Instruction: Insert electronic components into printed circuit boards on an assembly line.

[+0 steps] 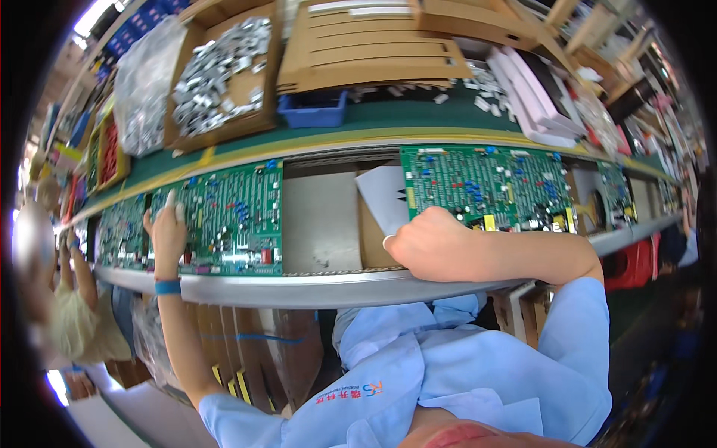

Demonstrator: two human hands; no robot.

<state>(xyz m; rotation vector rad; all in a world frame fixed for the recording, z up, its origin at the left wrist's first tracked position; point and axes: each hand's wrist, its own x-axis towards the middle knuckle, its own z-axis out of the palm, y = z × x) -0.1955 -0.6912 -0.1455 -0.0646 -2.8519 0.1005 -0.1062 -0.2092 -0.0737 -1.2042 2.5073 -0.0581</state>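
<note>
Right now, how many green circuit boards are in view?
4 clear ones: one board by the left hand, another board farther left, a third board by the right hand, a fourth board farther right. More may be hidden.

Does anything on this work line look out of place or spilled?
Yes. Small pale pieces lie scattered on the green bench, as if spilled. A white sheet also lies slanted in the gap between two circuit boards, out of line with their edges.
</note>
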